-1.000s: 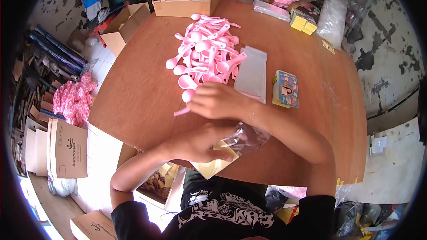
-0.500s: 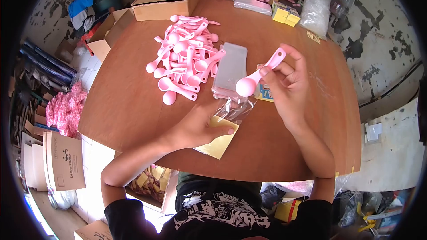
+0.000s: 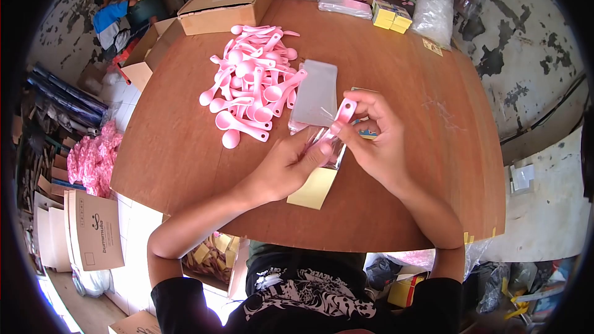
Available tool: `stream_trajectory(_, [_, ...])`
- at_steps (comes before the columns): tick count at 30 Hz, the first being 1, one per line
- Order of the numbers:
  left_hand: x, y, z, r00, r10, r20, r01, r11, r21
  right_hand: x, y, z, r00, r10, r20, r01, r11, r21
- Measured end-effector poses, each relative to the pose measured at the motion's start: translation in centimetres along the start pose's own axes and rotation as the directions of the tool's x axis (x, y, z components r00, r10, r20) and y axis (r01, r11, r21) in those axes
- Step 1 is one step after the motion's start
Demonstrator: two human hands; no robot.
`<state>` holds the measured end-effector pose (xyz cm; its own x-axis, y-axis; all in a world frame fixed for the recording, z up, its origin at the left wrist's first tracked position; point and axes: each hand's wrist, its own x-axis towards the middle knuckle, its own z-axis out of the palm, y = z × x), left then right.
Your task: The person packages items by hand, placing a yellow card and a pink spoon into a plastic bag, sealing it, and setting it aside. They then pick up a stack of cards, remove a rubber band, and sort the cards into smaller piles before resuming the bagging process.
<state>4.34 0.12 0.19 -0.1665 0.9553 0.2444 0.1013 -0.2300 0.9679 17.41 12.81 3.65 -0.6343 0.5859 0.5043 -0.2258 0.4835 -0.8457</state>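
Observation:
My right hand (image 3: 378, 142) pinches the holed handle end of a pink measuring spoon (image 3: 347, 109). The spoon points down into the mouth of a clear plastic bag (image 3: 337, 156); its bowl is hidden behind my left fingers and the film. A yellow card (image 3: 314, 188) shows at the bag's lower end. My left hand (image 3: 291, 164) is closed on the bag, thumb on top. Just beyond lies a stack of clear bags (image 3: 317, 89). Left of it is a heap of pink spoons (image 3: 250, 86). Printed cards (image 3: 367, 128) are partly covered by my right hand.
A closed carton (image 3: 226, 3) and an open carton (image 3: 151, 49) stand at the far left. Yellow card bundles (image 3: 391, 15) and a plastic roll (image 3: 433, 12) lie along the back edge. Another person (image 3: 112, 21) is at the far left. Below the table sits a box of packed pieces (image 3: 210, 256).
My right hand has brought the spoon down and left, its bowl end now at the bag. My left hand has moved slightly right and up with the bag and card.

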Motion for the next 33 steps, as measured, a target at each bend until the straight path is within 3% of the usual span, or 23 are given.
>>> stream_trajectory(1, [0.1, -0.1, 0.1, 1.0, 0.0, 0.0, 0.0, 1.0, 0.0, 0.0, 0.1, -0.1, 1.0, 0.0, 0.0, 0.0, 1.0, 0.0])
stream_trajectory(3, [0.2, 0.0, 0.2, 0.998, -0.038, -0.044, 0.033, 0.995, -0.094, 0.1, 0.5, -0.5, 0.966, -0.214, 0.142, 0.243, 0.943, -0.226])
stream_trajectory(4, [0.0, 0.6, -0.5, 0.995, -0.1, -0.023, 0.101, 0.991, 0.082, 0.0, 0.2, -0.5, 0.946, -0.273, 0.175, 0.318, 0.888, -0.331])
stream_trajectory(5, [0.0, 0.4, -0.4, 0.995, -0.099, -0.024, 0.101, 0.991, 0.084, -0.1, 0.1, -0.5, 0.946, -0.274, 0.175, 0.319, 0.888, -0.331])
stream_trajectory(7, [0.2, -0.2, -0.1, 0.989, 0.128, -0.074, -0.111, 0.975, 0.195, -0.4, -0.1, -0.5, 0.928, -0.329, 0.174, 0.372, 0.838, -0.4])
stream_trajectory(8, [0.0, 0.1, 0.0, 0.989, 0.128, -0.072, -0.112, 0.975, 0.194, -0.2, -0.1, -0.6, 0.886, -0.413, 0.21, 0.463, 0.753, -0.467])
stream_trajectory(9, [-0.2, 0.7, 0.2, 0.987, 0.149, -0.068, -0.126, 0.957, 0.26, -0.2, -0.4, -0.6, 0.886, -0.413, 0.21, 0.462, 0.753, -0.469])
stream_trajectory(12, [-0.6, 1.3, 0.5, 0.988, 0.15, -0.026, -0.129, 0.915, 0.382, -0.1, -0.8, -0.5, 0.797, -0.536, 0.279, 0.588, 0.579, -0.564])
stream_trajectory(13, [-0.7, 1.4, 0.6, 0.992, 0.13, 0.007, -0.12, 0.89, 0.439, -0.2, -0.9, -0.5, 0.797, -0.536, 0.279, 0.587, 0.58, -0.564])
stream_trajectory(14, [-0.9, 2.4, 0.7, 1.0, 0.005, 0.011, -0.009, 0.901, 0.435, -0.5, -1.1, -0.4, 0.789, -0.525, 0.318, 0.599, 0.544, -0.587])
stream_trajectory(15, [-0.9, 2.9, 0.7, 1.0, 0.004, 0.01, -0.008, 0.901, 0.434, -0.8, -1.2, -0.4, 0.781, -0.512, 0.357, 0.611, 0.508, -0.608])
stream_trajectory(17, [-0.9, 3.4, 0.5, 0.994, -0.02, 0.104, -0.038, 0.849, 0.528, -1.2, -1.2, -0.2, 0.766, -0.522, 0.375, 0.621, 0.45, -0.642])
stream_trajectory(20, [-0.7, 3.1, 0.2, 0.981, 0.052, 0.188, -0.142, 0.852, 0.504, -1.4, -1.1, -0.2, 0.758, -0.513, 0.404, 0.622, 0.381, -0.684])
stream_trajectory(22, [-0.6, 3.0, 0.2, 0.975, 0.083, 0.207, -0.173, 0.867, 0.467, -1.1, -0.7, -0.5, 0.81, -0.488, 0.324, 0.576, 0.566, -0.589])
stream_trajectory(23, [-0.6, 3.0, 0.2, 0.969, 0.113, 0.221, -0.201, 0.88, 0.43, -1.0, -0.9, -0.7, 0.811, -0.488, 0.324, 0.576, 0.565, -0.591])
stream_trajectory(26, [-0.9, 3.1, 0.4, 0.973, 0.13, 0.189, -0.185, 0.933, 0.308, -1.0, -1.5, -1.5, 0.921, -0.332, 0.201, 0.383, 0.861, -0.333])
stream_trajectory(27, [-1.0, 3.1, 0.2, 0.973, 0.133, 0.187, -0.186, 0.934, 0.306, -1.0, -1.7, -1.9, 0.921, -0.332, 0.204, 0.385, 0.86, -0.334])
stream_trajectory(29, [-1.3, 3.1, -0.5, 0.971, 0.012, 0.241, -0.073, 0.967, 0.244, -0.9, -2.6, -2.9, 0.994, -0.099, 0.037, 0.102, 0.992, -0.079])
stream_trajectory(31, [-1.2, 1.7, -0.1, 0.984, 0.088, 0.154, -0.114, 0.979, 0.169, 0.4, -3.9, -5.3, 0.996, 0.08, -0.025, -0.077, 0.99, 0.114])
stream_trajectory(32, [-1.3, 1.2, 0.1, 0.986, 0.155, 0.061, -0.161, 0.982, 0.101, 1.4, -3.5, -7.5, 0.997, 0.043, 0.068, -0.05, 0.992, 0.113])
stream_trajectory(33, [-1.4, 1.1, 0.1, 0.986, 0.156, 0.059, -0.161, 0.982, 0.097, 2.6, -2.9, -10.3, 0.987, 0.005, 0.16, -0.024, 0.993, 0.115])
